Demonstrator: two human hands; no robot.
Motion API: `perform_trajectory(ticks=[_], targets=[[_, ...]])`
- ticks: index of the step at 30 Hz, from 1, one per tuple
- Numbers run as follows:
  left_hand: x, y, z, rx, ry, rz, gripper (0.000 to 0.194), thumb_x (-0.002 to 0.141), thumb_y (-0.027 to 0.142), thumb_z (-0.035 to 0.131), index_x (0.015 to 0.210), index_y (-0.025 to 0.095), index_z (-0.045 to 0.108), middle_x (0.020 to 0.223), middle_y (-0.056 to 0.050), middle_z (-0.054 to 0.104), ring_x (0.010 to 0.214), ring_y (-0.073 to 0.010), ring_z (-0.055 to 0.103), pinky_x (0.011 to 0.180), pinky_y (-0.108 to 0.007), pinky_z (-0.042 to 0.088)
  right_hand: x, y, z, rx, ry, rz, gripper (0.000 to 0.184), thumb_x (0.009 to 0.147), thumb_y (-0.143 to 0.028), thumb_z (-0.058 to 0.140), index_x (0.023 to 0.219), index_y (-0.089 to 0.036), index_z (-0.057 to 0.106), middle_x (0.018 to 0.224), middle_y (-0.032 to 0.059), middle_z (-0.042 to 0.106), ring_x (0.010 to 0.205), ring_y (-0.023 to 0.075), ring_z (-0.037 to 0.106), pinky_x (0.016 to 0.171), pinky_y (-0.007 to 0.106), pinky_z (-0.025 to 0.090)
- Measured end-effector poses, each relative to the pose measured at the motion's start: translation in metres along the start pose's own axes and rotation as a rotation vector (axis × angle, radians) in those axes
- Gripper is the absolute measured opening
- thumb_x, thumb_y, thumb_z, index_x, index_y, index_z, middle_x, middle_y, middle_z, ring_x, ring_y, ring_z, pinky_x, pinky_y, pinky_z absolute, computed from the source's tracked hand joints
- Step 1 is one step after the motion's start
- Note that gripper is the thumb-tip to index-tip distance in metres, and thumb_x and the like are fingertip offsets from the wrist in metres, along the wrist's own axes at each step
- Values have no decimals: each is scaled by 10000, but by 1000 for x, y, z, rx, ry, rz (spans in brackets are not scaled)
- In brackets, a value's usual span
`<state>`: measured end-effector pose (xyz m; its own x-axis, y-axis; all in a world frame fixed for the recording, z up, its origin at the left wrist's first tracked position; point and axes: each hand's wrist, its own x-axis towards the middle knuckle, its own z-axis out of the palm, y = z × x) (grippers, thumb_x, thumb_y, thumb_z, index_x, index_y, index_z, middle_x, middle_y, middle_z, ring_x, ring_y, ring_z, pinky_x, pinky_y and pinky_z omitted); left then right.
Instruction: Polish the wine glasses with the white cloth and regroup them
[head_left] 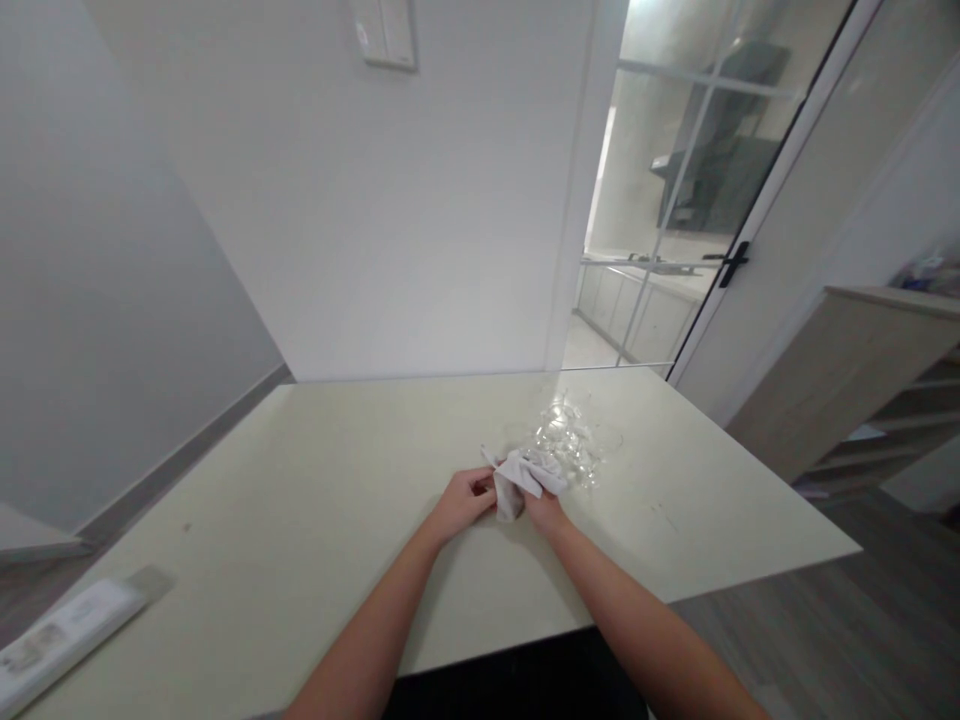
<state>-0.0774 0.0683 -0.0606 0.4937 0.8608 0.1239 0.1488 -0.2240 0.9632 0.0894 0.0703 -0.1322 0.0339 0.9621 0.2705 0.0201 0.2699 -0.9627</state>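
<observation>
A crumpled white cloth (531,470) is bunched up between my hands, just above or on the pale table. My left hand (463,497) is closed, its curled fingertips at the cloth's left edge. The cloth drapes over the fingers of my right hand (545,510), which is closed on it from the right. Whether something is wrapped inside the cloth cannot be seen. Right behind it lies a pile of clear, shiny pieces (564,436), with thin strands among them; their kind is too small and glaring to make out.
The table (315,480) meets a white wall at its far edge. A white box-like pack (67,640) lies at the near left corner. A thin strand (664,516) rests on the right part. Beyond stand a glass-paned door (660,200) and a wooden shelf unit (847,380).
</observation>
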Motion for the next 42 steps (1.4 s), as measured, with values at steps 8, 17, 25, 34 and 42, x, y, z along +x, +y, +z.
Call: perform_trajectory(ticks=[8, 17, 25, 34, 42], targets=[[3, -3, -18, -102, 355, 27, 348, 774, 517, 661, 854, 183, 609, 555, 56, 505, 483, -104, 456, 470, -210, 343, -7, -11, -2, -152, 27, 10, 337, 719, -519, 691, 919, -251, 737, 1159, 109, 714, 1178, 321, 614, 1126, 509, 391], [3, -1, -14, -156, 309, 164, 506, 636, 472, 817, 961, 191, 549, 858, -17, 590, 741, -138, 559, 631, -230, 435, -10, -34, 5, -163, -435, -212, 280, 793, -477, 609, 824, -237, 750, 915, 74, 755, 984, 261, 696, 995, 453, 510], [1, 1, -13, -311, 152, 167, 569, 695, 498, 780, 1118, 192, 553, 1078, -111, 656, 891, -200, 632, 753, -307, 489, -13, -33, -1, -162, -407, -139, 217, 742, -411, 623, 834, -261, 750, 955, 67, 759, 1050, 274, 682, 1021, 481, 496], [1, -3, -12, -340, 103, 123, 587, 716, 421, 797, 1179, 200, 511, 1046, -84, 626, 855, -169, 602, 634, -239, 475, -14, -40, 4, -109, -421, -53, 195, 726, -413, 607, 756, -259, 723, 880, 55, 753, 954, 270, 692, 981, 452, 520], [2, -6, -10, -296, 167, 129, 598, 653, 416, 847, 1126, 188, 561, 1076, -90, 632, 908, -178, 600, 709, -253, 478, -13, -28, 1, -132, -310, 74, 100, 701, -327, 653, 722, -237, 692, 920, 56, 749, 1001, 288, 673, 1023, 494, 480]])
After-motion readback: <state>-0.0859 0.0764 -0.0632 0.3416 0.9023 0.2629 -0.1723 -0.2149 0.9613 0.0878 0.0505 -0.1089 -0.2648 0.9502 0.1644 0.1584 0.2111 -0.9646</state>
